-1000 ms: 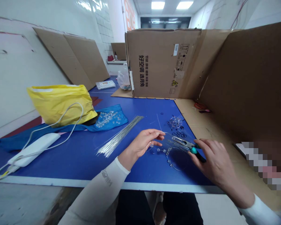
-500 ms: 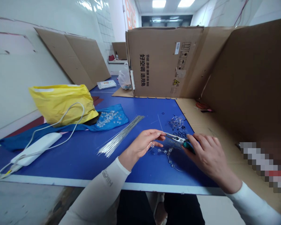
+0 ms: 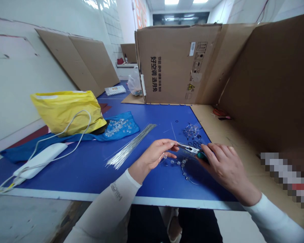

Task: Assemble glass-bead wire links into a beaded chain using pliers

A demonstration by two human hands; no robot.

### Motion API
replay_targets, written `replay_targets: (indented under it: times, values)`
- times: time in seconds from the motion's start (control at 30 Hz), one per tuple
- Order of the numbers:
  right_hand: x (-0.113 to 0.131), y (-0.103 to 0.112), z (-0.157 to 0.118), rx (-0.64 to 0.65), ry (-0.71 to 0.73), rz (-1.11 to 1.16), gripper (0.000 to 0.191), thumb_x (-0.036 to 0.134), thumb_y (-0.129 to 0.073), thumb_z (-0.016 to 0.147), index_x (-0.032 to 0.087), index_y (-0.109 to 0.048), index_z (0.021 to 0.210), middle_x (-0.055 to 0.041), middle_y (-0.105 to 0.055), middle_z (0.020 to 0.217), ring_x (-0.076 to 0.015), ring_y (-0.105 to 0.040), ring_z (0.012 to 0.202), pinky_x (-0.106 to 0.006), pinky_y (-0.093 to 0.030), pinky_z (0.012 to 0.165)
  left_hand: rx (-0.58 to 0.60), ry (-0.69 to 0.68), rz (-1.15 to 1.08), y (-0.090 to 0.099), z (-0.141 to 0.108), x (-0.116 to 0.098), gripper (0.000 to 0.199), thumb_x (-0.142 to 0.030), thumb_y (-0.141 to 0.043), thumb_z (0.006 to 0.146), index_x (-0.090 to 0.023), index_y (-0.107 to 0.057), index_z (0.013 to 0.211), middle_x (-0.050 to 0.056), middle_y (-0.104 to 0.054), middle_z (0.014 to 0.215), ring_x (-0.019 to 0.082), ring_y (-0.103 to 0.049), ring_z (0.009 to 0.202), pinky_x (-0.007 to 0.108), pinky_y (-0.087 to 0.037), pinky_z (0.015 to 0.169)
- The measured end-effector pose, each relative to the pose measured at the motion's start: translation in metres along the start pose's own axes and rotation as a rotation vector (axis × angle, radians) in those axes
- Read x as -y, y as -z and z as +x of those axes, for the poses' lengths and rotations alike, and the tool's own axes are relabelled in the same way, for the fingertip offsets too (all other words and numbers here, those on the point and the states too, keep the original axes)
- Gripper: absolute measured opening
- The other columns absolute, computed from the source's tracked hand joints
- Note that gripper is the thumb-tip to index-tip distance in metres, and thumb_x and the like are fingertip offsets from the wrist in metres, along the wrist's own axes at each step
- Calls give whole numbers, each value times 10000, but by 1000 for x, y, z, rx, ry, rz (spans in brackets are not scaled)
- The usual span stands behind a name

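My right hand (image 3: 224, 167) is wrapped round the green handles of a pair of pliers (image 3: 194, 150), whose thin jaws point left to the fingertips of my left hand (image 3: 158, 153). The left thumb and index finger pinch beside the jaw tips, on the beaded wire. Below them hangs that wire with clear beads (image 3: 183, 165), curving over the blue tabletop. Behind the pliers lie a cluster of beaded wire (image 3: 192, 130) and several dark rings (image 3: 196, 143).
A bundle of straight silvery wires (image 3: 131, 145) lies left of my hands. Further left are clear beads on blue cloth (image 3: 133, 125), a yellow bag (image 3: 68, 111) and a white power strip (image 3: 40, 160) with its cable. A cardboard box (image 3: 177, 67) stands behind, with more cardboard at the right.
The pliers have turned slightly in my right hand, and their handles show less. The camera view has shifted a little. My left hand keeps nearly the same place.
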State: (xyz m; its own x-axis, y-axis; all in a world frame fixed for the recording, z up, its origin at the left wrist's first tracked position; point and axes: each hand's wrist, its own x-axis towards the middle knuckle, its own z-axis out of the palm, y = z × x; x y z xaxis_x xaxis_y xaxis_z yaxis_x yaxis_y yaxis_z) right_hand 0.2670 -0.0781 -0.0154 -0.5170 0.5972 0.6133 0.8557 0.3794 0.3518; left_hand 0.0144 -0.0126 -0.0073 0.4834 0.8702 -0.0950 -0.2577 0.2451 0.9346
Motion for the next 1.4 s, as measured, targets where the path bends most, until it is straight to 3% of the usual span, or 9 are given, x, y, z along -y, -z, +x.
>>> replay_targets:
  times: [0.47, 1.4]
  values:
    - [-1, 1, 2, 0, 26, -18, 245, 318, -593, 979, 135, -614, 1140, -138, -709, 996, -260, -573, 860, -372, -378, 741, 18, -7, 14, -1, 1, 0, 226, -321, -778, 797, -129, -753, 915, 91, -677, 912, 203, -631, 911, 329, -550, 739]
    - [-7, -2, -1, 26, 46, 23, 297, 336, -590, 977, 152, -603, 1210, -139, -717, 1033, -268, -600, 908, -375, -395, 767, 18, -54, 146, 3, 3, 5, 194, -330, -715, 844, -150, -736, 912, 88, -685, 934, 208, -650, 933, 337, -564, 746]
